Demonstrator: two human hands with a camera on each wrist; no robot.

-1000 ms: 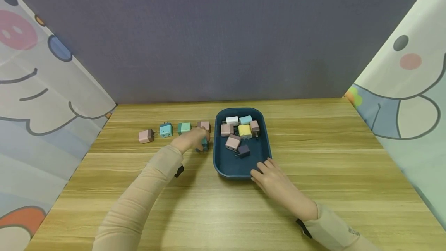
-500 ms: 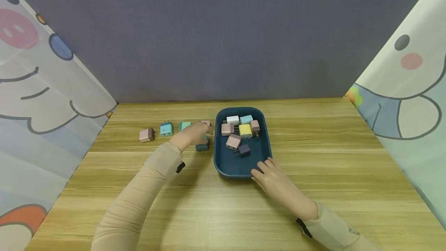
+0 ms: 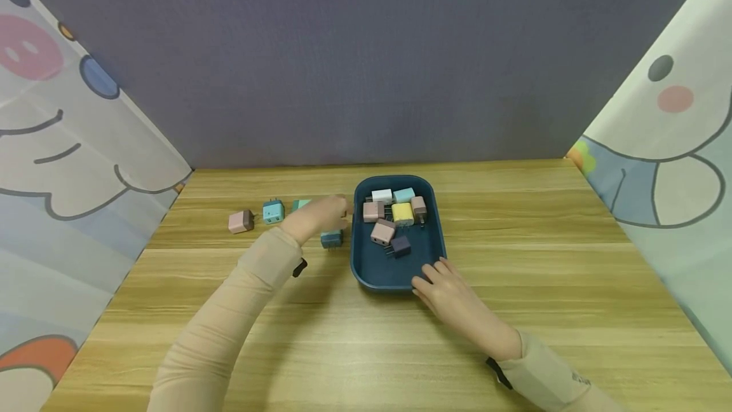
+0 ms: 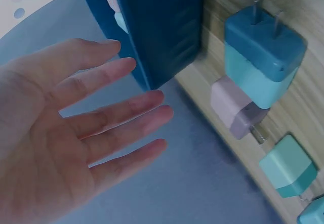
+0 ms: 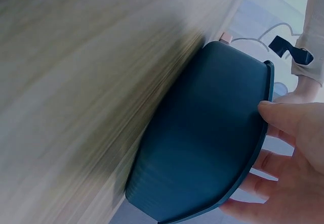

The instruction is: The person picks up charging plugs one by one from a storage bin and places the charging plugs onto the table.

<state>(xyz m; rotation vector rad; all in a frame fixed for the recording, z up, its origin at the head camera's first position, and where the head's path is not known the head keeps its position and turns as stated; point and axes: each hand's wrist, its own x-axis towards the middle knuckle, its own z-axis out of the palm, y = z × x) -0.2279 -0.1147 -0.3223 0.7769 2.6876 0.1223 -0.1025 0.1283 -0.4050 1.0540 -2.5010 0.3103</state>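
Observation:
My left hand hovers over the chargers left of the bin, its fingers spread and holding nothing in the left wrist view. Beneath it, a two-tone blue charger stands beside a pink charger, which the hand hides in the head view. A green charger lies farther along. My right hand grips the near right corner of the dark blue plastic bin. In the right wrist view its thumb lies on the outside of the rim, the other fingers behind it.
Inside the bin lie several chargers, among them a yellow one, a white one and a dark one. On the wooden table, a light blue charger and another pink charger sit farther left. A grey panel stands behind.
My left hand has come off the two-tone blue charger and shifted slightly right toward the bin, its fingers loosened. That charger now shows below the hand. The right hand stays on the rim.

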